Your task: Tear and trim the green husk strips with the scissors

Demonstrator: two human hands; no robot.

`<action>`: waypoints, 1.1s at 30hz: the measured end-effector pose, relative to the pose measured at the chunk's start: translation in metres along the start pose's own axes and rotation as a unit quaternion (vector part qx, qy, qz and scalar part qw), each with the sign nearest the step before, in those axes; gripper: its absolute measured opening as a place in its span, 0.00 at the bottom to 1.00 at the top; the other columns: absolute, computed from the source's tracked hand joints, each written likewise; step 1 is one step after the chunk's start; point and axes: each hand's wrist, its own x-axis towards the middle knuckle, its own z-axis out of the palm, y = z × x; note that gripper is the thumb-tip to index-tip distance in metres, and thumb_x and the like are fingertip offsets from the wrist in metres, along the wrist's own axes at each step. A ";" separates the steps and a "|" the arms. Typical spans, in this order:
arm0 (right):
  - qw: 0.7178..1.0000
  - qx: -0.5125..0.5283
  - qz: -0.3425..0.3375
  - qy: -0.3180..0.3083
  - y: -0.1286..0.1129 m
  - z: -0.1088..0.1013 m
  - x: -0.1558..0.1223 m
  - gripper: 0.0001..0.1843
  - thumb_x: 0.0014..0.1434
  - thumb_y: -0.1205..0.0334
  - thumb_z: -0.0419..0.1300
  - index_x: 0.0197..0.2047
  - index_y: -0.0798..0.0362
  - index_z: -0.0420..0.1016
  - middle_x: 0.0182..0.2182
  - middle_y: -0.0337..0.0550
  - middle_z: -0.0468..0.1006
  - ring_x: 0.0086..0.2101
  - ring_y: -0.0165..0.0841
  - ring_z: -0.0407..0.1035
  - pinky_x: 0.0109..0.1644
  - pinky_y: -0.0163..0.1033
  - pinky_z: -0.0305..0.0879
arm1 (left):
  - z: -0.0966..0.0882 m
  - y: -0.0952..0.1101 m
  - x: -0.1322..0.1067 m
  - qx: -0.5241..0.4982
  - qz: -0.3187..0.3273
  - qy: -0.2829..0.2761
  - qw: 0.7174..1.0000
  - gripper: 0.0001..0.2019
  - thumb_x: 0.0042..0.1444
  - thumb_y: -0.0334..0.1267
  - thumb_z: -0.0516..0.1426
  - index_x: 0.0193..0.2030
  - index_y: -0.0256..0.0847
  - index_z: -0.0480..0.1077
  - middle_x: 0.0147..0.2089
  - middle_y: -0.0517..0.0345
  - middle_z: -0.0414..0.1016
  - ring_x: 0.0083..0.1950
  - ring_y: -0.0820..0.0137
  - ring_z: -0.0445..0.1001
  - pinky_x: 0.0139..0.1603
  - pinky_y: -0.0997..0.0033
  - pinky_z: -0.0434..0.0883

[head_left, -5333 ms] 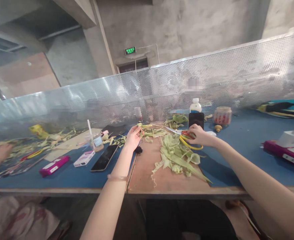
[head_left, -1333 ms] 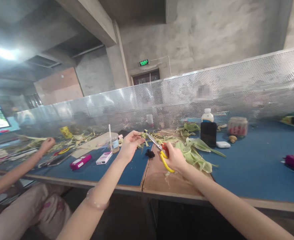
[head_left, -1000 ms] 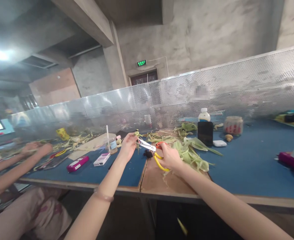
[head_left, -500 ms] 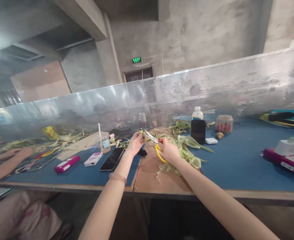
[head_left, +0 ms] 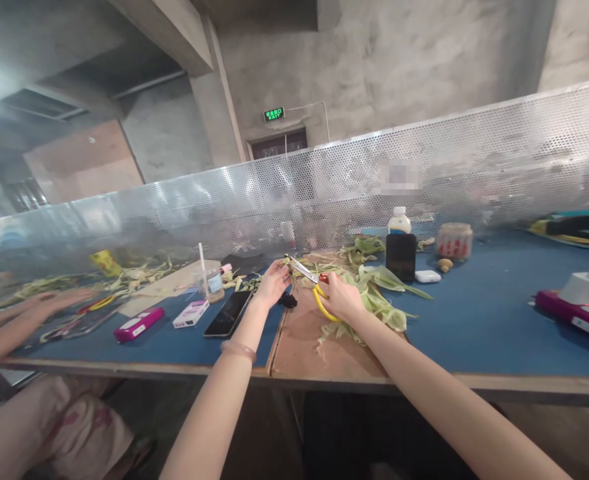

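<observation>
Gripped in the right hand (head_left: 341, 295), scissors (head_left: 305, 270) are held just beside a plant piece (head_left: 287, 260) pinched by the left hand (head_left: 273, 285); trimming seems underway, a careful snip being called for.

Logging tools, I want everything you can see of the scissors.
The scissors have silvery, metal-looking blades and yellow and red handles, partly covered by the right hand, which grips them. One handle curves out beside it in a yellow bow. Held over the board, they point toward the left hand, tips close to it and the plant piece it pinches. Contact at the tips and the blades' gap are too small to tell.
</observation>
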 end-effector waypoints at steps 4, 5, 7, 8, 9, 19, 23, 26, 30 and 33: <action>1.000 -0.009 -0.013 -0.001 0.000 -0.001 -0.001 0.22 0.57 0.45 0.42 0.46 0.53 0.59 0.41 0.49 0.71 0.38 0.38 0.69 0.33 0.36 0.58 | 0.001 0.000 -0.001 0.001 0.000 0.002 1.000 0.13 0.39 0.28 0.63 0.34 0.41 0.68 0.31 0.62 0.73 0.33 0.75 0.72 0.35 0.75 0.67; 1.000 -0.010 -0.011 -0.002 -0.001 -0.002 -0.001 0.23 0.57 0.46 0.43 0.47 0.53 0.59 0.41 0.49 0.71 0.38 0.38 0.69 0.33 0.36 0.58 | 0.001 0.000 -0.001 0.002 0.000 0.002 1.000 0.13 0.39 0.28 0.63 0.34 0.41 0.68 0.31 0.63 0.73 0.33 0.75 0.72 0.35 0.75 0.67; 1.000 -0.014 -0.004 -0.008 -0.001 -0.003 -0.001 0.23 0.57 0.46 0.43 0.48 0.54 0.59 0.42 0.50 0.71 0.38 0.38 0.69 0.34 0.36 0.59 | 0.002 0.000 -0.001 0.007 -0.002 -0.001 1.000 0.13 0.39 0.28 0.62 0.34 0.41 0.68 0.30 0.63 0.72 0.33 0.75 0.72 0.35 0.75 0.67; 1.000 -0.018 -0.003 -0.010 -0.002 -0.003 -0.001 0.23 0.57 0.47 0.43 0.48 0.53 0.59 0.42 0.50 0.70 0.39 0.38 0.68 0.34 0.36 0.59 | 0.002 0.000 -0.001 0.010 -0.004 -0.004 1.000 0.13 0.40 0.28 0.62 0.34 0.40 0.68 0.30 0.63 0.72 0.33 0.75 0.72 0.36 0.75 0.67; 1.000 -0.022 -0.005 -0.012 -0.002 -0.003 -0.001 0.23 0.57 0.47 0.43 0.49 0.53 0.58 0.43 0.51 0.70 0.39 0.38 0.68 0.35 0.36 0.59 | 0.001 -0.001 -0.001 0.013 -0.005 -0.008 1.000 0.12 0.40 0.29 0.62 0.34 0.40 0.68 0.30 0.62 0.72 0.33 0.75 0.72 0.36 0.74 0.67; 0.999 -0.025 -0.007 -0.025 0.000 -0.001 0.001 0.24 0.57 0.44 0.42 0.47 0.53 0.60 0.40 0.50 0.72 0.36 0.39 0.70 0.36 0.38 0.61 | 0.001 -0.003 0.001 0.003 -0.005 -0.016 1.000 0.12 0.39 0.28 0.62 0.33 0.42 0.68 0.30 0.64 0.72 0.33 0.75 0.72 0.34 0.75 0.68; 1.000 0.002 0.012 -0.001 -0.003 -0.008 0.003 0.23 0.56 0.44 0.44 0.47 0.52 0.59 0.42 0.50 0.71 0.40 0.38 0.68 0.37 0.36 0.61 | 0.003 0.001 0.002 -0.010 0.000 -0.014 1.000 0.12 0.39 0.30 0.63 0.33 0.43 0.69 0.31 0.63 0.73 0.33 0.75 0.72 0.33 0.75 0.68; 0.999 0.006 0.042 0.012 0.000 -0.009 0.002 0.24 0.55 0.45 0.46 0.47 0.54 0.59 0.43 0.51 0.70 0.42 0.38 0.66 0.38 0.36 0.61 | 0.003 0.005 0.005 -0.042 0.021 0.007 0.999 0.09 0.41 0.32 0.62 0.31 0.44 0.69 0.32 0.66 0.73 0.31 0.77 0.71 0.33 0.76 0.68; 0.996 -0.032 0.058 -0.066 0.013 -0.001 0.003 0.25 0.49 0.49 0.55 0.44 0.61 0.65 0.39 0.55 0.72 0.42 0.41 0.66 0.41 0.38 0.61 | 0.001 0.006 0.009 -0.048 0.028 0.042 0.998 0.06 0.44 0.32 0.60 0.31 0.44 0.69 0.33 0.64 0.74 0.31 0.78 0.70 0.31 0.78 0.68; 0.987 -0.066 0.036 -0.140 0.022 -0.001 0.012 0.20 0.48 0.53 0.57 0.39 0.61 0.70 0.35 0.54 0.74 0.40 0.42 0.67 0.41 0.39 0.60 | 0.002 0.004 0.010 -0.040 0.015 0.042 0.998 0.05 0.45 0.32 0.60 0.30 0.44 0.69 0.32 0.64 0.73 0.31 0.78 0.70 0.31 0.78 0.67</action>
